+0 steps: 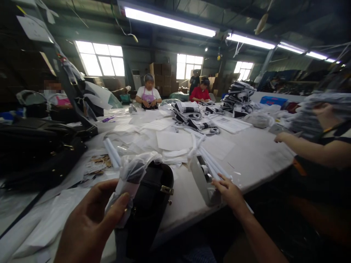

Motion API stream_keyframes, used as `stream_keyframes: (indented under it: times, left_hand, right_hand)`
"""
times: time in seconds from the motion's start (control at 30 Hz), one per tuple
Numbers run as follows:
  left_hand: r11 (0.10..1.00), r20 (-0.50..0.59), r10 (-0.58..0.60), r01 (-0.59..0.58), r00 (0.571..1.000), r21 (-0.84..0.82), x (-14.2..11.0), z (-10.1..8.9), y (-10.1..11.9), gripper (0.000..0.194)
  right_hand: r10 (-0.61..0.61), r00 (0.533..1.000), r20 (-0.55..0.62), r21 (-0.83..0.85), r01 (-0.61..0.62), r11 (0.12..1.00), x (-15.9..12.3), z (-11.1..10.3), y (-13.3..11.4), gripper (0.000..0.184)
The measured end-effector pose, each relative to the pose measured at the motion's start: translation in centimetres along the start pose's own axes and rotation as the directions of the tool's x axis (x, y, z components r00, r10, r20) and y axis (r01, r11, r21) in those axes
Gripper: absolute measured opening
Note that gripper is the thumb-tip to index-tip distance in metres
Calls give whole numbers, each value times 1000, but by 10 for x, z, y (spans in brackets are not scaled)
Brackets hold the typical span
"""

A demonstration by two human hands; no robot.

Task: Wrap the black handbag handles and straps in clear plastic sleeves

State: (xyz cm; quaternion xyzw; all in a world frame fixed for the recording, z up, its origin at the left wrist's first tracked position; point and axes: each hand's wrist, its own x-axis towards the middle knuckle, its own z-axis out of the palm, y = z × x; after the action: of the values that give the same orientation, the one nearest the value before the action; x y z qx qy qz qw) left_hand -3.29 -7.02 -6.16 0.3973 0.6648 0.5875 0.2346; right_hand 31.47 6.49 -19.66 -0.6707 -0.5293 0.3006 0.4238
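Note:
A wrapped bundle (128,186) is in my left hand (95,215), pinched between thumb and fingers; thin white plastic covers it and a dark part shows through. Just to the right of it, a black handbag (153,190) with a gold-coloured clasp stands at the table edge, partly hidden by the bundle. My right hand (229,191) is at the front end of a grey tape dispenser (201,179), fingertips close together at its edge. Whatever those fingertips hold is too small to make out. Rolls of tape sit inside the dispenser.
White rolled tubes (212,160) lie behind the dispenser. Paper sheets (175,140) cover the middle of the table (257,153). Stacked wrapped straps (189,113) stand farther back. Black bags (35,153) are at left. A co-worker's arm (309,146) reaches in from the right; other people sit opposite.

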Motion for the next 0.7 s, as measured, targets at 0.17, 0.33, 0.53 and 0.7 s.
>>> stream_keyframes:
  times: [0.17,0.33,0.53,0.7]
  left_hand:
    - [1000,-5,-7,7,1000,-31,-3,1,-1,38]
    - [999,-17,-31,30,999,-29,-1,0,-5,45]
    - [997,-33,-64,63,997,-32,0,0,-11,41]
    - [997,-13,-65,64,998,-50,-5,3,3,41]
  right_hand:
    - [31,1000,-5,205,-29,978,-13,-9,-23,35]
    - [135,991,10,468,-124,875,-42,-27,-33,36]
    - [326,932,156,540,-357,762,-65,-15,11,41]
    - [334,940,66,479,-324,816,-71,-4,32,40]
